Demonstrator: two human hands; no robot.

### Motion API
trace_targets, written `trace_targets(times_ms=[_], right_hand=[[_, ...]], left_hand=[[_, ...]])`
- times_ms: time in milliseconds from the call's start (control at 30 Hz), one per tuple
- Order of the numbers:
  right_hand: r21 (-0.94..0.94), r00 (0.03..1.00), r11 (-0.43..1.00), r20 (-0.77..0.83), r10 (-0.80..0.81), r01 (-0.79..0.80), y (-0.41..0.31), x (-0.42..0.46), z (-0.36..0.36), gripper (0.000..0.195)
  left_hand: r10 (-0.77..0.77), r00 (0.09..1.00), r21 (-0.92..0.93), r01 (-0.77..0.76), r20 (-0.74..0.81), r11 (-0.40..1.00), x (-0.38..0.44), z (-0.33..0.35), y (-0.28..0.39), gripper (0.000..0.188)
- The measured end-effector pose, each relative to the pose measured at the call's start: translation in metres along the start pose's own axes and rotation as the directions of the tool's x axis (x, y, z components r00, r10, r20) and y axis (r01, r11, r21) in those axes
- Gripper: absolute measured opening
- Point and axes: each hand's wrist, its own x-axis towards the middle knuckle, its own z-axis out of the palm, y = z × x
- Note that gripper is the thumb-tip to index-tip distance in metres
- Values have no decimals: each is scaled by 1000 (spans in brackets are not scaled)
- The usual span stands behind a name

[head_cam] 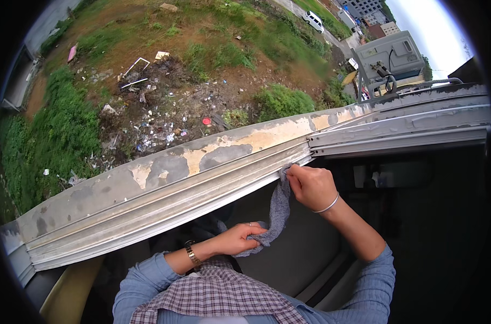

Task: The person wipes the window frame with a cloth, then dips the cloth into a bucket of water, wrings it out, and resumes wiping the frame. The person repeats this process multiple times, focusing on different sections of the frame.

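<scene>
A grey cloth (279, 210) hangs twisted between my two hands, in front of my checked apron. My right hand (313, 187) pinches its upper end against the inner edge of the metal window track (168, 202), close to the frame's corner. Lower and to the left, my left hand (241, 239) grips the cloth's other part, a little below the track. Some of the cloth hangs loose under and behind the left fingers. The track looks dusty and stained along its grooves.
Outside the track runs a concrete ledge (225, 156) with peeling paint. Beyond it the ground drops away to grass and scattered rubbish. An air-conditioner outdoor unit (391, 54) stands on a bracket at the upper right. A yellow curtain (71, 289) hangs at the lower left.
</scene>
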Motion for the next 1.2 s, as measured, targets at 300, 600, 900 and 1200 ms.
trace_targets(times_ms=[300,600,900,1200], right_hand=[[-623,930,756,365,53,201,50,23,6,11],[-68,664,908,705,-250,414,61,93,-34,5],[349,665,844,521,-535,407,-47,97,-27,4],[364,540,614,293,-789,700,-250,107,-25,11]], left_hand=[[113,983,107,-98,-144,989,33,1,-5,43],[62,995,-55,-66,-75,996,-16,8,9,44],[-66,950,-105,36,-306,994,-184,-13,-10,34],[-200,779,-288,26,-594,957,-354,10,-12,27]])
